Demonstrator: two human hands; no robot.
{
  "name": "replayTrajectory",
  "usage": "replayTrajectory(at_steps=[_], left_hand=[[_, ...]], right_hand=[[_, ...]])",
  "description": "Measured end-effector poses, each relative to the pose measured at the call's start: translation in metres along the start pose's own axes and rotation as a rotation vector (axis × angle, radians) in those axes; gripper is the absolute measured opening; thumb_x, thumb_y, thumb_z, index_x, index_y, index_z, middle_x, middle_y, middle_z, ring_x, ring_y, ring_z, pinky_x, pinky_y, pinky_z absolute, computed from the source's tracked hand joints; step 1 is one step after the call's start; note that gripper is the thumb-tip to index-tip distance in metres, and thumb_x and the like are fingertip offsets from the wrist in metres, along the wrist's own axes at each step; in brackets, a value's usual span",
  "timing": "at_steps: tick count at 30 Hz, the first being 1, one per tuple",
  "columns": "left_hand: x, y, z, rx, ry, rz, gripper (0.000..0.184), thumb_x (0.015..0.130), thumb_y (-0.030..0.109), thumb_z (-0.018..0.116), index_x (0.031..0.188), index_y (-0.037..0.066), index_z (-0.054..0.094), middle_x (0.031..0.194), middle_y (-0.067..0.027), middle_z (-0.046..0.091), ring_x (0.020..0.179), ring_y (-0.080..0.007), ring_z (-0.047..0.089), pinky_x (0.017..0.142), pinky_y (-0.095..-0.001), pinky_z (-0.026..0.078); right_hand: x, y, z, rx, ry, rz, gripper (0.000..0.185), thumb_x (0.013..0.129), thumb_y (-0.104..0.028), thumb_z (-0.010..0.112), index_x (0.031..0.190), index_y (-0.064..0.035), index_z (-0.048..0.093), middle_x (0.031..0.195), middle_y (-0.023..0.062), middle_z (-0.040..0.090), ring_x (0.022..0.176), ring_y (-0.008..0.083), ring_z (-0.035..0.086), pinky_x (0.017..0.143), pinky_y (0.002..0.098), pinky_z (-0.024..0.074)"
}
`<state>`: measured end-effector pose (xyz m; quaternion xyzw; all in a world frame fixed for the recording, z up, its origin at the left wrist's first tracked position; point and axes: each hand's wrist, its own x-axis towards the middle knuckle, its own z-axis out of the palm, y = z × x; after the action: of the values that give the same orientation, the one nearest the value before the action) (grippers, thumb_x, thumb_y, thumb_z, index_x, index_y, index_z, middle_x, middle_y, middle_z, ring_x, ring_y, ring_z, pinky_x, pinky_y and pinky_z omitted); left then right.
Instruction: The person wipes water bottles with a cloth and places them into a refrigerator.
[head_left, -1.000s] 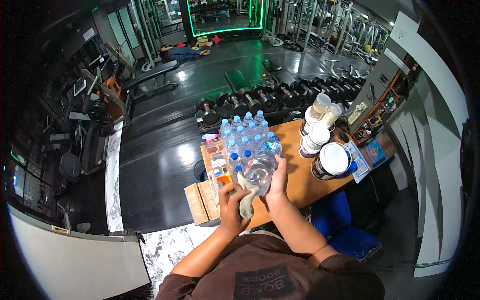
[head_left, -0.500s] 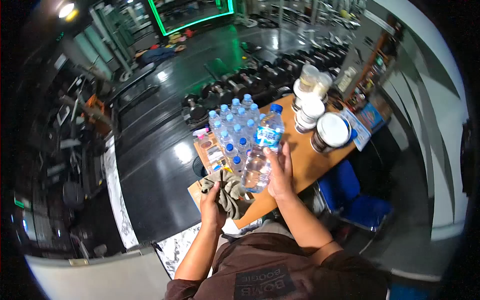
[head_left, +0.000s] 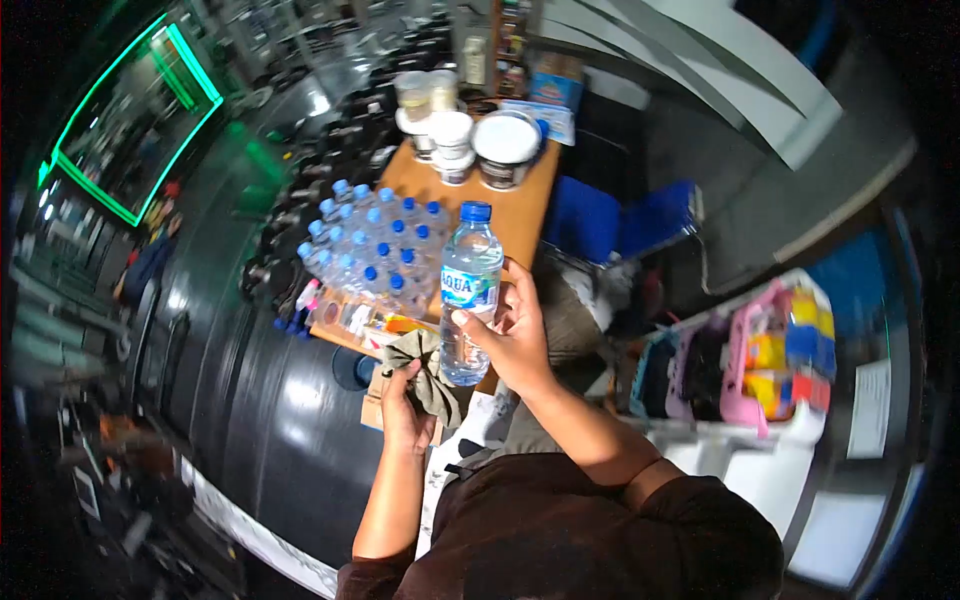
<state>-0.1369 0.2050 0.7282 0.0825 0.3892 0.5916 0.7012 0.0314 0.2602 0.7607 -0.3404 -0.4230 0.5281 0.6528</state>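
Note:
My right hand (head_left: 515,335) is wrapped round a clear plastic water bottle (head_left: 467,345) with a blue cap and an AQUA label, held upright in front of me. A crumpled olive-grey cloth (head_left: 428,385) is gripped in my left hand (head_left: 402,415), just left of the bottle's base. Beyond both hands, a group of similar water bottles (head_left: 375,240) with light and dark blue caps stands on the wooden table (head_left: 518,225).
White-lidded tubs (head_left: 505,140) stand at the table's far end. A blue chair (head_left: 590,215) is to the right of the table. Farther right, a white shelf holds pink baskets (head_left: 745,365) with colourful packets. Dumbbells (head_left: 285,215) line the floor at left.
My view has swung to the right, bringing the shelf with baskets into sight. The bottle in my right hand has gone from tilted to nearly upright. The cloth stays in my left hand.

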Motion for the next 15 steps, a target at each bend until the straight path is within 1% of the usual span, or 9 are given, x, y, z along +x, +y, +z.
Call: replayTrajectory(at_steps=[2, 3, 5, 6, 8, 9, 12, 13, 15], left_hand=[[-0.001, -0.013, -0.005, 0.033, -0.088, -0.078, 0.035, 0.098, 0.014, 0.063, 0.131, 0.001, 0.061, 0.122, -0.0122, 0.072, 0.110, -0.0259, 0.072, 0.095, -0.0413, 0.059], [-0.004, -0.018, -0.003, 0.056, -0.127, -0.128, 0.035, 0.098, 0.014, 0.062, 0.131, 0.001, 0.061, 0.122, -0.0121, 0.072, 0.111, -0.0261, 0.072, 0.095, -0.0413, 0.059], [-0.010, -0.031, 0.005, 0.096, -0.204, -0.202, 0.035, 0.099, 0.014, 0.059, 0.131, 0.002, 0.061, 0.124, -0.0120, 0.072, 0.113, -0.0266, 0.071, 0.097, -0.0416, 0.058], [-0.013, -0.039, 0.009, 0.117, -0.229, -0.230, 0.035, 0.099, 0.014, 0.059, 0.131, 0.002, 0.061, 0.124, -0.0120, 0.072, 0.113, -0.0266, 0.071, 0.097, -0.0416, 0.058], [-0.019, -0.056, 0.015, 0.169, -0.228, -0.300, 0.037, 0.099, 0.015, 0.059, 0.133, 0.002, 0.061, 0.125, -0.0115, 0.072, 0.114, -0.0267, 0.071, 0.100, -0.0419, 0.057], [-0.024, -0.065, 0.019, 0.222, -0.231, -0.327, 0.037, 0.098, 0.016, 0.060, 0.133, 0.003, 0.062, 0.126, -0.0111, 0.072, 0.115, -0.0265, 0.071, 0.102, -0.0427, 0.056], [-0.033, -0.096, 0.020, 0.269, -0.339, -0.455, 0.037, 0.098, 0.018, 0.060, 0.132, 0.004, 0.062, 0.127, -0.0107, 0.072, 0.116, -0.0263, 0.070, 0.103, -0.0432, 0.056], [-0.034, -0.108, 0.016, 0.289, -0.379, -0.504, 0.038, 0.098, 0.020, 0.062, 0.132, 0.004, 0.062, 0.127, -0.0105, 0.072, 0.116, -0.0268, 0.070, 0.103, -0.0437, 0.055], [-0.042, -0.130, 0.012, 0.336, -0.405, -0.583, 0.039, 0.097, 0.021, 0.062, 0.132, 0.004, 0.062, 0.127, -0.0106, 0.072, 0.117, -0.0270, 0.070, 0.104, -0.0437, 0.055]], right_hand=[[-0.022, -0.001, -0.017, -0.133, 0.082, -0.152, 0.075, 0.090, 0.000, 0.081, 0.152, -0.0019, 0.039, 0.131, 0.0098, 0.062, 0.110, 0.0148, 0.068, 0.090, 0.0292, 0.0575], [-0.036, -0.009, -0.023, -0.144, 0.127, -0.169, 0.075, 0.090, 0.000, 0.081, 0.152, -0.0019, 0.039, 0.131, 0.0098, 0.062, 0.110, 0.0148, 0.068, 0.090, 0.0292, 0.0575], [-0.062, -0.027, -0.035, -0.067, 0.191, -0.088, 0.070, 0.089, 0.002, 0.081, 0.148, 0.0013, 0.044, 0.129, 0.0091, 0.067, 0.114, 0.0142, 0.068, 0.098, 0.0303, 0.0538], [-0.074, -0.031, -0.043, -0.073, 0.229, -0.107, 0.070, 0.089, 0.002, 0.081, 0.148, 0.0013, 0.044, 0.129, 0.0091, 0.067, 0.114, 0.0142, 0.068, 0.098, 0.0303, 0.0538], [-0.099, -0.035, -0.062, -0.043, 0.291, -0.086, 0.055, 0.088, -0.002, 0.083, 0.136, -0.0011, 0.055, 0.118, 0.0069, 0.072, 0.106, 0.0130, 0.070, 0.089, 0.0288, 0.0566], [-0.112, -0.035, -0.072, -0.122, 0.359, -0.109, 0.050, 0.088, -0.005, 0.084, 0.130, -0.0014, 0.058, 0.114, 0.0067, 0.075, 0.102, 0.0123, 0.072, 0.087, 0.0289, 0.0566], [-0.158, -0.043, -0.096, -0.234, 0.488, -0.094, 0.051, 0.085, -0.007, 0.087, 0.128, -0.0011, 0.059, 0.113, 0.0085, 0.076, 0.101, 0.0133, 0.073, 0.088, 0.0297, 0.0567], [-0.174, -0.041, -0.105, -0.318, 0.554, -0.144, 0.054, 0.082, -0.009, 0.090, 0.126, -0.0009, 0.060, 0.111, 0.0095, 0.076, 0.101, 0.0151, 0.074, 0.087, 0.0310, 0.0572], [-0.206, -0.042, -0.119, -0.339, 0.625, -0.152, 0.057, 0.081, -0.009, 0.090, 0.127, -0.0004, 0.059, 0.111, 0.0104, 0.076, 0.101, 0.0160, 0.074, 0.087, 0.0317, 0.0575]])
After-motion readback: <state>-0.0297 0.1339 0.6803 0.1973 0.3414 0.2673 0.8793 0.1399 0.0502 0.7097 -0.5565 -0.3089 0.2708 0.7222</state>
